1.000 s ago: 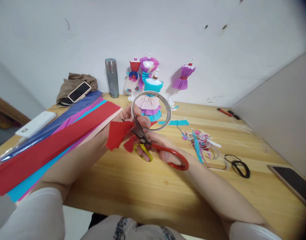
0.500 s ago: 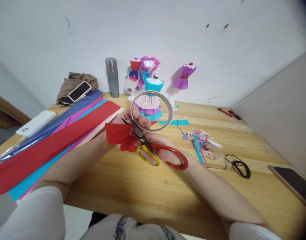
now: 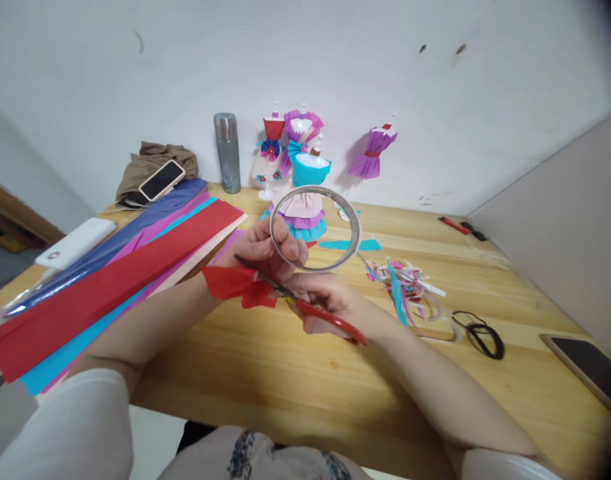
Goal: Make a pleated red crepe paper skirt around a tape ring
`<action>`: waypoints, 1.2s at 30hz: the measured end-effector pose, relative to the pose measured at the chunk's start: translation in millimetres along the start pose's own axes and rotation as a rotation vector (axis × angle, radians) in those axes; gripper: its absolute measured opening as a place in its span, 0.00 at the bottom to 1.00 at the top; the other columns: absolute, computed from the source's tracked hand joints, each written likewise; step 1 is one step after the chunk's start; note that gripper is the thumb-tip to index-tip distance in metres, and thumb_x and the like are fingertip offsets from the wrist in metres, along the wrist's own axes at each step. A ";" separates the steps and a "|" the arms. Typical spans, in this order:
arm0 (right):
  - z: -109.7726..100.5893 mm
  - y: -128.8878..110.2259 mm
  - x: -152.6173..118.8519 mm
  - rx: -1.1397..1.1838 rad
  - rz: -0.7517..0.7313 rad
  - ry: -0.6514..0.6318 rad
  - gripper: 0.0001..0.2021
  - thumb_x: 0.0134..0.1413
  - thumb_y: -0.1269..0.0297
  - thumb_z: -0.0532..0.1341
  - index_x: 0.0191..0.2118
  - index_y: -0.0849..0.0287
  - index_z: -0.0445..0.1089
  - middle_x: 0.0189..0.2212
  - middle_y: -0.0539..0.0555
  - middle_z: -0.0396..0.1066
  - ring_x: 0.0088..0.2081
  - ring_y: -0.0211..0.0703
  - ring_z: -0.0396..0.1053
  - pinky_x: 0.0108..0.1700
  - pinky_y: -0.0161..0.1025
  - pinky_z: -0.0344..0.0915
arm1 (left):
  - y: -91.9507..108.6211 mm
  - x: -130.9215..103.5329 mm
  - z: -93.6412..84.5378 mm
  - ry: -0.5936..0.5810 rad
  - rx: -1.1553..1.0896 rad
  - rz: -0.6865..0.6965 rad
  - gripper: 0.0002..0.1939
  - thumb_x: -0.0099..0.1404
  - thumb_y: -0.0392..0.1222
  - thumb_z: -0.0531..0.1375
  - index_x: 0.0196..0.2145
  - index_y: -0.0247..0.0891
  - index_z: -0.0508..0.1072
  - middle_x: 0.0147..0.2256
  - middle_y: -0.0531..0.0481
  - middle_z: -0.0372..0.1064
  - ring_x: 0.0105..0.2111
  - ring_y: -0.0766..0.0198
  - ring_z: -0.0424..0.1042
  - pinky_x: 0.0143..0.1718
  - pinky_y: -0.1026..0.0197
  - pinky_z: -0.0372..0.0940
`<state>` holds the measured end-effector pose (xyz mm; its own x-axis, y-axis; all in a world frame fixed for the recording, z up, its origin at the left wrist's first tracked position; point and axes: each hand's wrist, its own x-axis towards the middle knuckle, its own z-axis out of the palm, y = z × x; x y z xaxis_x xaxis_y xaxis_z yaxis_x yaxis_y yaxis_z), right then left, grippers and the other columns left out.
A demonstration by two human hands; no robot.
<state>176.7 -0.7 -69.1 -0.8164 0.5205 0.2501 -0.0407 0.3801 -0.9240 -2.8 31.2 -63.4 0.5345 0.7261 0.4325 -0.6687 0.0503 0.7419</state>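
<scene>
My left hand [image 3: 265, 247] is closed, its fingers gripping a nearly used-up roll of clear tape [image 3: 356, 230] that stands upright like a thin ring. Below those fingers hangs a small gathered piece of red crepe paper [image 3: 230, 281], seemingly pinched in the same hand. Scissors [image 3: 332, 316] with red and yellow handles are in my right hand [image 3: 320, 293]. Their dark blades point left, between the left fingers and the red paper. Whether the blades are parted cannot be made out, and most of the yellow handle is hidden.
Folded crepe paper strips [image 3: 120, 283] lie on the left, near a white device [image 3: 78, 243]. Small dress forms [image 3: 310, 170] in paper dresses and a thermos [image 3: 228, 153] stand by the wall. Paper scraps [image 3: 405, 283], a black hair tie [image 3: 485, 340] and a phone [image 3: 585, 367] lie right.
The scissors have turned so their handles show nearly edge-on and the yellow loop is mostly covered. The tape roll has shifted slightly right, and the red paper slightly left and down.
</scene>
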 end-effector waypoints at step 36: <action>-25.6 2.0 -4.0 0.336 0.000 0.217 0.17 0.54 0.66 0.66 0.50 0.59 0.67 0.30 0.48 0.66 0.25 0.29 0.59 0.26 0.28 0.57 | 59.2 5.6 1.7 0.248 0.353 -0.028 0.15 0.63 0.52 0.59 0.34 0.37 0.75 0.18 0.54 0.56 0.20 0.64 0.61 0.25 0.59 0.62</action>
<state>194.6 17.6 -64.5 -0.6770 0.6839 0.2718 -0.2561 0.1273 -0.9582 -38.6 37.1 -16.3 0.3805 0.8730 0.3052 -0.4147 -0.1339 0.9000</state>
